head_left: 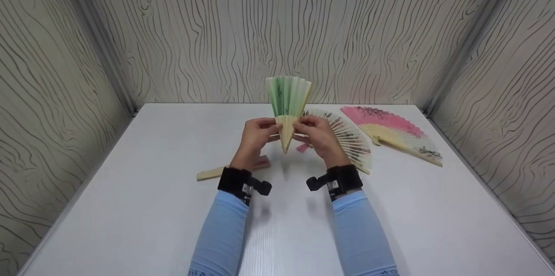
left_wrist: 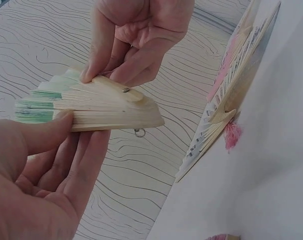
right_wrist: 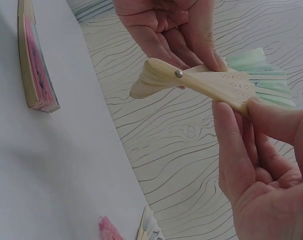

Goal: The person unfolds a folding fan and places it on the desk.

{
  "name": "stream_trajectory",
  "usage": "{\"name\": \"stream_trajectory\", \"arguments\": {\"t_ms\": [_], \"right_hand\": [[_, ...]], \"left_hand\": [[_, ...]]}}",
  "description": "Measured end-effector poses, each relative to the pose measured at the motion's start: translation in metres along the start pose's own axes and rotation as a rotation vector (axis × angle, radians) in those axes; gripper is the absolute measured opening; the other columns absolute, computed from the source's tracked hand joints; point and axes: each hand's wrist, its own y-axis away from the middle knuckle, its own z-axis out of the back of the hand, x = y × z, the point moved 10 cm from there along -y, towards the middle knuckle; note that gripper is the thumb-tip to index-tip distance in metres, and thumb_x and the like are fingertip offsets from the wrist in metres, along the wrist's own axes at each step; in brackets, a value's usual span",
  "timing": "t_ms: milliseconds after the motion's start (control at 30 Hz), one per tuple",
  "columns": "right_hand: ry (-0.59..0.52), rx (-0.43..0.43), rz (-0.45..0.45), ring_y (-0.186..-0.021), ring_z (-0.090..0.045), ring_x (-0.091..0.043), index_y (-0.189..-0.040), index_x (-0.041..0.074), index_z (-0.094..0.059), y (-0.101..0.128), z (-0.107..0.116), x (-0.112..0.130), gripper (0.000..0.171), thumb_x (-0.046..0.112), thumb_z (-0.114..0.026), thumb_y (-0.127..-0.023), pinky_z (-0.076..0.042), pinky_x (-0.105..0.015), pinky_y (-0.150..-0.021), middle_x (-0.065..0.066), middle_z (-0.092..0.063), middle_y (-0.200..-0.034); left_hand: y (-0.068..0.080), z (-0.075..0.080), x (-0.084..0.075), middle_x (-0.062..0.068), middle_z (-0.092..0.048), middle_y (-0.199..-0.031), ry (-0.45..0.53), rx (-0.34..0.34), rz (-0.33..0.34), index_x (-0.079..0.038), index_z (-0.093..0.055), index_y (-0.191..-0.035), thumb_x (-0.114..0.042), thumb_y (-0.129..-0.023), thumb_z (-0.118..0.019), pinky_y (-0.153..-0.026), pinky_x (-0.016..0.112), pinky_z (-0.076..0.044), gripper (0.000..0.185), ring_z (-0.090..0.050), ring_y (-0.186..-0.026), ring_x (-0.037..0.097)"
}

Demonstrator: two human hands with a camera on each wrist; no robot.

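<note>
A green and white folding fan (head_left: 288, 98) with pale wooden ribs is held above the table, partly spread, its narrow pivot end pointing down. My left hand (head_left: 256, 137) pinches its left edge between thumb and fingers. On the opposite edge my right hand (head_left: 320, 136) pinches the ribs the same way. The left wrist view shows a small metal ring (left_wrist: 140, 132) at the pivot end of the fan (left_wrist: 106, 107). In the right wrist view a metal rivet (right_wrist: 179, 73) joins the ribs.
Behind my right hand lies a spread white fan (head_left: 353, 141) with a pink tassel (head_left: 302, 147). Farther right rests a spread pink and white fan (head_left: 390, 126). A folded fan (head_left: 212, 174) lies partly behind my left wrist. Patterned walls (head_left: 277, 28) enclose the white table (head_left: 143, 206).
</note>
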Motion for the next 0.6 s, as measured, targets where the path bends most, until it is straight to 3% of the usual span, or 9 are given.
{"name": "stream_trajectory", "arguments": {"t_ms": [367,600], "right_hand": [[0.022,-0.018,-0.033,-0.097,-0.077,-0.015,-0.111,0.003,-0.067,-0.0005,0.0036,-0.004,0.005,0.005,-0.067,-0.107,-0.07,-0.029,-0.077,-0.003,-0.071,-0.103],[-0.018,-0.019,-0.019,-0.097,-0.076,-0.012,-0.117,-0.001,-0.065,0.0014,0.0046,-0.001,0.01,0.003,-0.064,-0.108,-0.069,-0.029,-0.089,-0.003,-0.071,-0.104]], "left_hand": [[-0.0035,0.0009,0.0045,0.021,-0.08,-0.125,0.009,-0.011,0.04,0.002,-0.075,-0.128,-0.007,-0.105,-0.071,-0.096,0.037,-0.069,0.025,-0.082,-0.107,0.026],[-0.0044,0.0026,0.0037,0.023,-0.08,-0.123,0.037,-0.025,0.029,0.004,-0.074,-0.126,-0.007,-0.104,-0.072,-0.095,0.038,-0.069,0.024,-0.083,-0.105,0.026]]}}
